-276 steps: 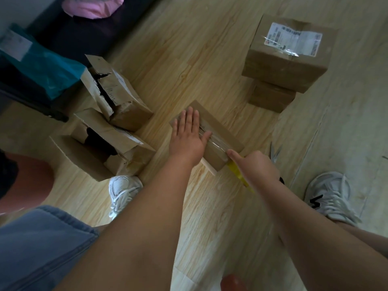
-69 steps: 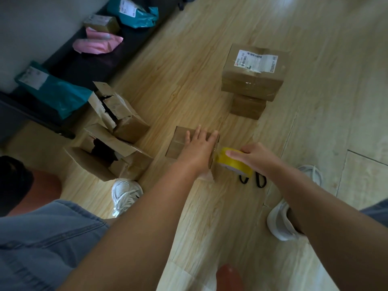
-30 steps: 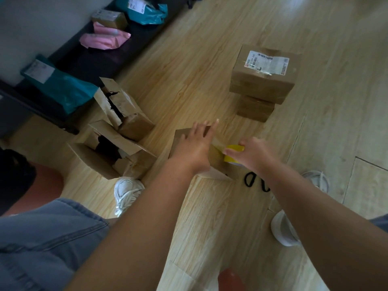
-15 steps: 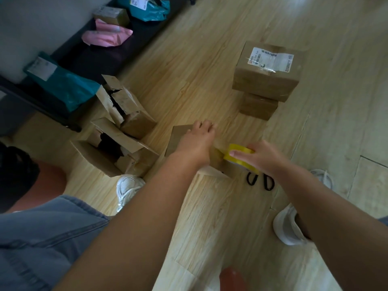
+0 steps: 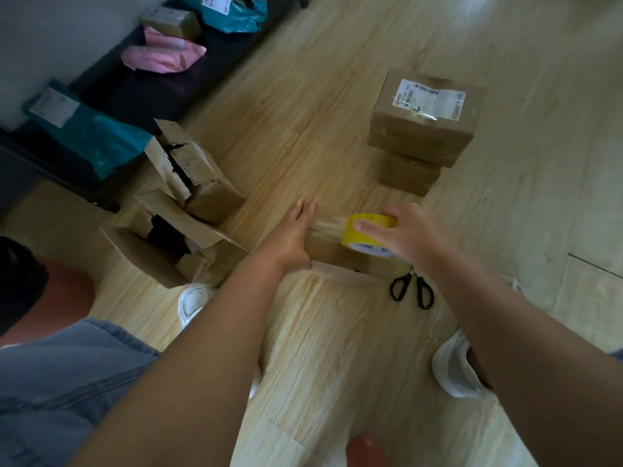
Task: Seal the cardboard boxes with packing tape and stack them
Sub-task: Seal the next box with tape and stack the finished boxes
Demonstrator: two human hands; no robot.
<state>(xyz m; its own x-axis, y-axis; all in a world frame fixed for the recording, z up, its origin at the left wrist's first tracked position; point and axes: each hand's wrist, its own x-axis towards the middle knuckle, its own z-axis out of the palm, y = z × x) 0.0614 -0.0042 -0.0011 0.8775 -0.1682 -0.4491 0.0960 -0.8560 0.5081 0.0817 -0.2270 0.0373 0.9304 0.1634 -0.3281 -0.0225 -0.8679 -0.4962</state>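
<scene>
Cardboard sits in three groups on the floor (image 5: pixel 303 102), sorted, I judge, by progress. A stack (image 5: pixel 421 129) of two closed boxes stands well apart at the far right. Two open boxes (image 5: pixel 182 197) with raised flaps wait at the left, and one small box (image 5: pixel 337 256) lies between the hands.

The left hand (image 5: pixel 293 230) rests on that box's left end, fingers straight and pressed together, probably pinning the tape's free end and keeping the box from sliding. The right hand (image 5: pixel 408 234) grips the yellow tape roll (image 5: pixel 359 239), fingers curled over it. A clear strip (image 5: pixel 328 224) runs taut from the roll towards the left hand along the box top. Scissors (image 5: pixel 409 289) lie just beside the box, near for the cut.

The floor is pale wood-grain plank. A dark low bench (image 5: pixel 161 92) along the wall holds a teal mailer (image 5: pixel 101 136) and a pink mailer (image 5: pixel 161 57).
</scene>
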